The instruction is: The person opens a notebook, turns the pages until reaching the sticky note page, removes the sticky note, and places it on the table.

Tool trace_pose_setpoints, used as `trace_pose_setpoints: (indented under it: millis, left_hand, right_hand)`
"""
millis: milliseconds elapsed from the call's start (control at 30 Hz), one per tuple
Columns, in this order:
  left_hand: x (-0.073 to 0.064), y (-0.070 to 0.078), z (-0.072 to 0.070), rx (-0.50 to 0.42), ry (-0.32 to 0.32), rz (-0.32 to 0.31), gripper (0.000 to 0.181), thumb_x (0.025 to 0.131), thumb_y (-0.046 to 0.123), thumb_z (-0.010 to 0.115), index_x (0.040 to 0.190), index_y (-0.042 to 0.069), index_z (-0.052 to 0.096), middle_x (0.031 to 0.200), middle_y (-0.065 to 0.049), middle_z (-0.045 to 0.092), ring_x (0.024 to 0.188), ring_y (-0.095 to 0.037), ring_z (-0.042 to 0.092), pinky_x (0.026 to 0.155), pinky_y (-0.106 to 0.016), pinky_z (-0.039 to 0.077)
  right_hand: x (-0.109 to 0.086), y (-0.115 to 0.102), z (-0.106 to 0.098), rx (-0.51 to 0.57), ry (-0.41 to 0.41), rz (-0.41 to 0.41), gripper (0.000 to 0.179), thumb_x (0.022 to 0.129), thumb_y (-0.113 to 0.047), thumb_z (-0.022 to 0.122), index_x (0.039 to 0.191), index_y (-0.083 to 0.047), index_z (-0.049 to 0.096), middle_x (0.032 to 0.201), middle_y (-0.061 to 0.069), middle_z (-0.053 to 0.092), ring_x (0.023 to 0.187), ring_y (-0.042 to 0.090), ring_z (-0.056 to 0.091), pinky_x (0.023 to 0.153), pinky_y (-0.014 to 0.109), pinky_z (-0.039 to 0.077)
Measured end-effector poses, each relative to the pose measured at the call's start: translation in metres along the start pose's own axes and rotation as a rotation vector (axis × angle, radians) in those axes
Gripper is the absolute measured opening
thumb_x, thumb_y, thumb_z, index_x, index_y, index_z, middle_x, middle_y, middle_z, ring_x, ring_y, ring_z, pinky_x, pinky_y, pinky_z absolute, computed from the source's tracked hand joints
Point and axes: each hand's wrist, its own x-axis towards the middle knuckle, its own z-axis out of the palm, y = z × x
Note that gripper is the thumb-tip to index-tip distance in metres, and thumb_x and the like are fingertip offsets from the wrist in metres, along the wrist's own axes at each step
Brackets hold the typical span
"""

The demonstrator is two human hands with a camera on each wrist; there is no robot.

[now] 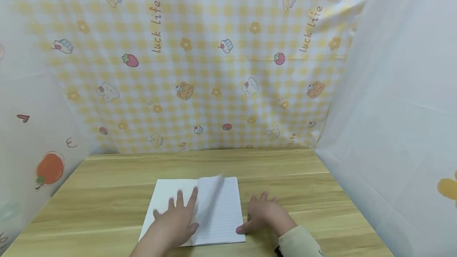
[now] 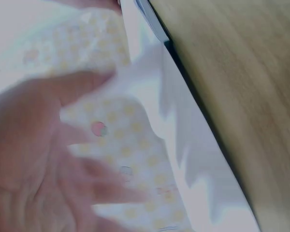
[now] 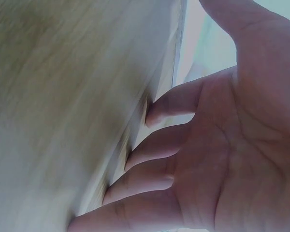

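Note:
An open notebook [image 1: 226, 213] lies on the wooden table, its left page blank white and its right page ruled with lines. One page [image 1: 210, 197] stands partly lifted near the spine, curving over the right side. My left hand [image 1: 176, 221] is spread over the left page, fingers apart, the thumb close to the spine; it looks blurred in the left wrist view. Beside the notebook's right edge, my right hand [image 1: 264, 213] rests its fingertips on the table, with the thumb [image 1: 241, 230] at the lower right corner of the ruled page. Neither hand grips anything.
The wooden table [image 1: 303, 185] extends around the notebook. A yellow checked curtain [image 1: 214, 70] with cartoon prints hangs behind the table's back edge. White sheets close off the left side [image 1: 28, 90] and the right side [image 1: 400, 110].

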Motion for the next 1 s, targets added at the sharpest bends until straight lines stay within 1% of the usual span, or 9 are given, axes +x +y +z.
trace_pose_setpoints:
  millis: [133,200,233,300,367,500,700,900,1000]
  left_hand:
    - [-0.009,0.002,0.000,0.430,0.296,0.154,0.090,0.085,0.012,0.084,0.162,0.036,0.044,0.173,-0.012,0.038,0.160,-0.047,0.032,0.108,-0.096,0.018]
    - [-0.012,0.003,0.005,0.586,0.344,0.183,0.071,0.082,0.015,0.086,0.146,0.038,0.063,0.165,0.001,0.052,0.159,-0.037,0.038,0.112,-0.092,0.022]
    - [-0.013,0.004,0.008,0.608,0.315,0.183,0.058,0.084,0.017,0.084,0.137,0.036,0.070,0.161,0.004,0.056,0.157,-0.034,0.043,0.113,-0.090,0.025]
    - [-0.014,0.005,0.015,0.544,0.190,0.158,0.038,0.088,0.019,0.080,0.125,0.028,0.077,0.150,0.001,0.067,0.150,-0.033,0.052,0.113,-0.086,0.032]
    - [-0.012,0.008,0.021,0.392,0.036,0.101,0.029,0.093,0.015,0.076,0.121,0.017,0.078,0.143,-0.009,0.071,0.142,-0.037,0.060,0.111,-0.082,0.040]
    - [-0.009,0.011,0.029,0.124,-0.158,0.008,0.045,0.094,0.010,0.076,0.138,0.003,0.067,0.147,-0.027,0.063,0.134,-0.051,0.062,0.102,-0.073,0.052]
    - [-0.006,0.015,0.031,0.015,-0.202,-0.003,0.064,0.083,0.013,0.078,0.143,0.000,0.062,0.149,-0.037,0.057,0.135,-0.061,0.056,0.104,-0.070,0.053]
    - [-0.004,0.022,0.031,-0.036,-0.191,-0.054,0.057,0.099,0.031,0.066,0.141,-0.007,0.062,0.148,-0.043,0.054,0.137,-0.067,0.051,0.093,-0.083,0.050]
    - [-0.002,0.025,0.029,-0.062,-0.168,-0.069,0.063,0.100,0.040,0.067,0.137,-0.010,0.063,0.144,-0.045,0.056,0.135,-0.069,0.051,0.100,-0.081,0.048]
  right_hand:
    - [0.000,0.000,-0.001,-0.004,0.004,0.015,0.063,0.084,-0.070,0.077,0.095,-0.008,0.081,0.165,0.031,0.041,0.154,0.063,0.028,0.118,0.084,0.027]
    - [0.000,0.000,-0.002,-0.002,0.007,0.022,0.073,0.084,-0.070,0.077,0.108,-0.001,0.079,0.165,0.031,0.041,0.154,0.063,0.028,0.118,0.084,0.026]
    - [0.000,0.000,-0.002,0.001,0.007,0.023,0.075,0.083,-0.070,0.078,0.111,0.000,0.079,0.165,0.031,0.041,0.155,0.063,0.028,0.119,0.084,0.026]
    - [0.000,0.000,-0.001,0.000,0.001,0.023,0.070,0.083,-0.070,0.078,0.103,-0.003,0.079,0.166,0.031,0.040,0.155,0.063,0.028,0.119,0.084,0.025]
    - [0.000,0.000,0.000,-0.003,-0.003,0.017,0.065,0.084,-0.070,0.077,0.096,-0.006,0.080,0.166,0.031,0.040,0.155,0.063,0.028,0.119,0.084,0.025]
    - [-0.001,0.000,0.002,-0.018,-0.008,0.007,0.057,0.085,-0.071,0.075,0.077,-0.015,0.075,0.166,0.030,0.040,0.155,0.063,0.028,0.118,0.085,0.025]
    - [-0.002,-0.001,0.002,-0.030,-0.018,0.018,0.064,0.085,-0.071,0.076,0.090,-0.007,0.078,0.165,0.029,0.042,0.155,0.062,0.029,0.118,0.084,0.026]
    - [-0.002,-0.001,0.002,-0.038,0.010,-0.004,0.062,0.085,-0.072,0.075,0.088,-0.010,0.081,0.162,0.029,0.046,0.153,0.064,0.031,0.116,0.085,0.028]
    - [-0.001,-0.001,0.003,-0.034,0.020,-0.011,0.059,0.085,-0.072,0.075,0.080,-0.013,0.080,0.162,0.030,0.047,0.153,0.064,0.031,0.115,0.086,0.028]
